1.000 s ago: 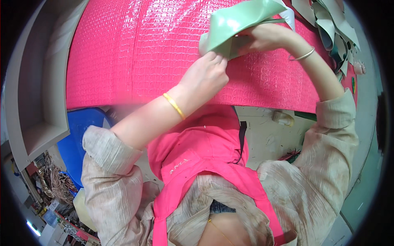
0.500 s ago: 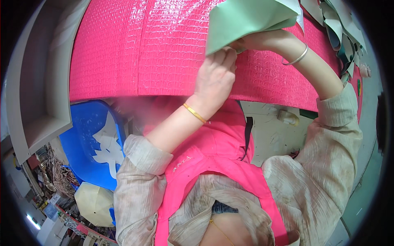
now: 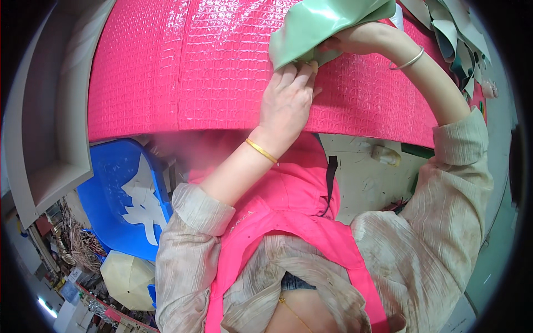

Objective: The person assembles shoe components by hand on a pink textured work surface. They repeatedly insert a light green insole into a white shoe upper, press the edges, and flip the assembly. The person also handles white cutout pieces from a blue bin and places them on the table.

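A pale green, leather-like sheet is held up over the far part of the pink table cover, bent and curling along its length. My left hand, with a gold bangle at the wrist, has its fingers closed at the sheet's lower edge; the fingertips are partly covered by it. Curled under the sheet's right side is my right hand, with a silver bangle on that wrist. Its fingers grip the sheet from below and are largely hidden.
A textured pink cover spreads over the table. More green and grey sheets pile at the far right. To the left stand a grey open box and a blue plastic bin holding white cut pieces.
Both hands have shifted slightly, the right one up and away. The green sheet has bent into a rounder curve, and my left fingers have straightened somewhat along its edge.
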Demonstrator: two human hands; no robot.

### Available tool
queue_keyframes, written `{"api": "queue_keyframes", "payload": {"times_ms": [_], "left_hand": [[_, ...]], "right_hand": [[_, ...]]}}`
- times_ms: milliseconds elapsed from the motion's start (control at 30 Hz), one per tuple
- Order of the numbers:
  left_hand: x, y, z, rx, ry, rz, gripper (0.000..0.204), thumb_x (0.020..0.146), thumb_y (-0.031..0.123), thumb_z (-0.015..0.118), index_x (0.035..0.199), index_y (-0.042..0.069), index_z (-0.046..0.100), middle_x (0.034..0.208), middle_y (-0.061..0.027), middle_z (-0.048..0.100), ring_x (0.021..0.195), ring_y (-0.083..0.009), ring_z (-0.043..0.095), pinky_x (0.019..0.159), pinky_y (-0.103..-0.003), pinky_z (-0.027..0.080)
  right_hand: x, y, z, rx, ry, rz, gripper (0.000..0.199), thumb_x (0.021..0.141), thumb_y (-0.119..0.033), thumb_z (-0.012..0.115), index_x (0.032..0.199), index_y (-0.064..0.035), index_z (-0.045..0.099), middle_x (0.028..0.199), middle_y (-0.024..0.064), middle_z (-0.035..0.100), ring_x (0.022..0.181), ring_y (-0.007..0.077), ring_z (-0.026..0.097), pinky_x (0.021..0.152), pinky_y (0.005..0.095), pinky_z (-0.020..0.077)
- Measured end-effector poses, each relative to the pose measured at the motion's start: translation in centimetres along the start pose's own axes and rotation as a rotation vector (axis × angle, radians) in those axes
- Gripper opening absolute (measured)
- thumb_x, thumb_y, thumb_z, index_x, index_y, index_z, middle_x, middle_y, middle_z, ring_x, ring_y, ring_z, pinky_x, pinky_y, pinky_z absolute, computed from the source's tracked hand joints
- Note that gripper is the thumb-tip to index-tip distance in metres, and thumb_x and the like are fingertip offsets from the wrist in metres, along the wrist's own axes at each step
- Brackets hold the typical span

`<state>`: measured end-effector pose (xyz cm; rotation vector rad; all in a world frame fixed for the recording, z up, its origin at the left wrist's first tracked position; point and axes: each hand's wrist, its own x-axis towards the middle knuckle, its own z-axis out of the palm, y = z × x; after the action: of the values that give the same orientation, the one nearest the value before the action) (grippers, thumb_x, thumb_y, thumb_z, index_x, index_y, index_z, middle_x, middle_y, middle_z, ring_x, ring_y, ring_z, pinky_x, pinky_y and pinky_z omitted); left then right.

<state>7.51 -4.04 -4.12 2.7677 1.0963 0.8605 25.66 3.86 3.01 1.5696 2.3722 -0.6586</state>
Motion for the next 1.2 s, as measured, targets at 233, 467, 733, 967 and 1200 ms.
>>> {"api": "queue_keyframes", "payload": {"times_ms": [233, 467, 733, 967, 1200], "left_hand": [[1.0, 1.4, 0.2, 0.104, -0.063, 0.012, 0.042, 0.074, 0.018, 0.059, 0.111, 0.0, 0.052, 0.104, -0.0087, 0.048, 0.093, -0.0232, 0.047, 0.082, -0.034, 0.041], [0.7, 1.0, 0.3, -0.011, 0.0, -0.004, 0.043, 0.075, 0.018, 0.059, 0.112, -0.003, 0.051, 0.106, -0.0096, 0.049, 0.092, -0.0236, 0.046, 0.081, -0.034, 0.042], [2.0, 1.6, 1.2, 0.015, -0.019, 0.014, 0.037, 0.072, 0.017, 0.061, 0.105, 0.001, 0.055, 0.095, -0.0059, 0.05, 0.088, -0.0219, 0.047, 0.078, -0.033, 0.042], [2.5, 2.0, 1.8, 0.094, -0.045, 0.008, 0.028, 0.072, 0.016, 0.06, 0.094, -0.001, 0.058, 0.095, -0.0071, 0.051, 0.088, -0.0231, 0.048, 0.079, -0.033, 0.043], [3.1, 2.5, 1.1, 0.074, -0.145, 0.07, 0.02, 0.074, 0.012, 0.056, 0.084, -0.004, 0.061, 0.101, -0.0123, 0.049, 0.093, -0.0252, 0.046, 0.08, -0.034, 0.042]], "right_hand": [[0.0, 1.3, 1.3, 0.016, 0.135, -0.158, 0.029, 0.077, -0.018, 0.06, 0.102, -0.0034, 0.059, 0.091, 0.0147, 0.062, 0.079, 0.0248, 0.06, 0.072, 0.0332, 0.0462], [-0.7, -0.2, 0.3, 0.008, 0.056, -0.013, 0.026, 0.077, -0.016, 0.058, 0.1, -0.0047, 0.059, 0.092, 0.0154, 0.061, 0.085, 0.0271, 0.058, 0.077, 0.0339, 0.0448], [-0.2, -0.2, 2.2, -0.245, 0.301, -0.183, 0.027, 0.078, -0.014, 0.057, 0.103, -0.0055, 0.056, 0.096, 0.0139, 0.06, 0.085, 0.0251, 0.058, 0.078, 0.0318, 0.0454], [-0.8, -0.9, 2.1, -0.323, 0.386, -0.243, 0.024, 0.073, -0.014, 0.057, 0.095, -0.0063, 0.061, 0.089, 0.0134, 0.062, 0.082, 0.0261, 0.06, 0.075, 0.0323, 0.0474], [-1.4, 3.9, -0.9, 0.509, 0.087, 0.089, 0.033, 0.071, -0.005, 0.067, 0.103, -0.0023, 0.058, 0.094, 0.0099, 0.064, 0.084, 0.015, 0.06, 0.071, 0.0288, 0.0491]]}}
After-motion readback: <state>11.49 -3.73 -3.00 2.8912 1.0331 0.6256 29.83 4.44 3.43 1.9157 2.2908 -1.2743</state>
